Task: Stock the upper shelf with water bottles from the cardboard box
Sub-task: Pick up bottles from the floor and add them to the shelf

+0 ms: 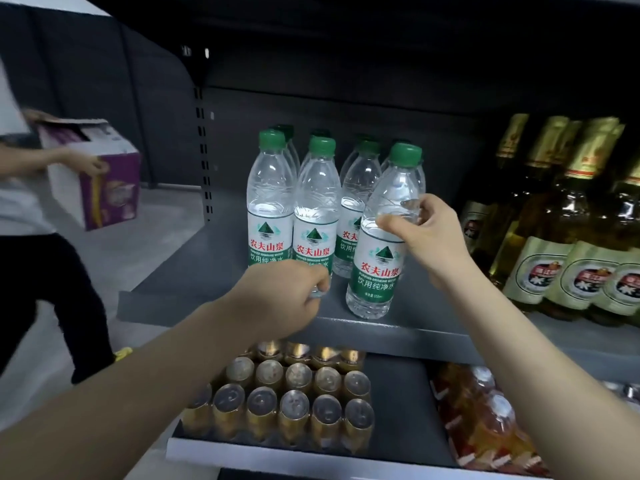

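Several clear water bottles with green caps and green-white labels stand in rows on the grey upper shelf (214, 258). My right hand (429, 233) grips the front right bottle (381, 258) around its shoulder; its base rests on the shelf. My left hand (287, 292) holds the lower part of the second front bottle (317, 209), fingers curled round its base. The front left bottle (270, 202) stands beside it untouched. The source cardboard box is not visible below me.
Green-labelled glass bottles (568, 237) fill the shelf's right side. Gold cans (294, 400) and orange drink bottles (485, 417) sit on the lower shelf. At left another person (41, 237) carries a purple-white carton (100, 174).
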A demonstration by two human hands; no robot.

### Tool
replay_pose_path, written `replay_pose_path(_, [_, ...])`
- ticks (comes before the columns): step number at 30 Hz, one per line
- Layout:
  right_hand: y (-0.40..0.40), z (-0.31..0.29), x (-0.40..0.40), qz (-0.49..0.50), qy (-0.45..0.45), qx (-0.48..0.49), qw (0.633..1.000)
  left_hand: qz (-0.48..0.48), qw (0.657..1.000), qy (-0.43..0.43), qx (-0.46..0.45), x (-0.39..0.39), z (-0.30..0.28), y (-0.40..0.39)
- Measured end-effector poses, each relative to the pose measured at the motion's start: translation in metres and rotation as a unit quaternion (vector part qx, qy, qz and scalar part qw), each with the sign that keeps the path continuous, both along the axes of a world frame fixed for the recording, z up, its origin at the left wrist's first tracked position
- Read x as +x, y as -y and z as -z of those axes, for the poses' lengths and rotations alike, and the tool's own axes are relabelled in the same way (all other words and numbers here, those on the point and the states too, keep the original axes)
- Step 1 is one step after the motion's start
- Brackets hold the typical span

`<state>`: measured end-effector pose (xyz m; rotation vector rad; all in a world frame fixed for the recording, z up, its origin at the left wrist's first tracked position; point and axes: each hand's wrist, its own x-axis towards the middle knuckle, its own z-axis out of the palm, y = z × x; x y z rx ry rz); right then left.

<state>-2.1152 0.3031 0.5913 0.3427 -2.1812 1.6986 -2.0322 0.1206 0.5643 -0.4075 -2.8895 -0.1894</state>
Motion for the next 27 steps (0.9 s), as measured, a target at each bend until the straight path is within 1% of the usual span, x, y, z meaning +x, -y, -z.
replay_pose_path(9, [0.000,0.007,-0.009,-0.018,0.007,-0.006,1.000,0.032,0.999,-0.011,-0.001,-0.018,0.001,0.004])
replay_pose_path(15, [-0.004,0.009,-0.010,-0.061,0.019,0.004,0.998,0.044,0.999,-0.020,0.004,-0.019,0.001,0.005])
replay_pose_path(19, [-0.009,0.014,-0.006,-0.061,0.011,0.002,0.998,0.054,0.998,-0.030,0.011,-0.018,0.004,0.007])
replay_pose_path(22, [-0.014,0.021,-0.001,-0.045,-0.004,0.018,0.999,0.059,0.998,-0.029,0.011,-0.016,0.006,0.008])
replay_pose_path(27, [-0.022,0.034,0.004,-0.062,0.013,0.015,0.998,0.066,0.997,-0.032,0.005,-0.014,0.010,0.006])
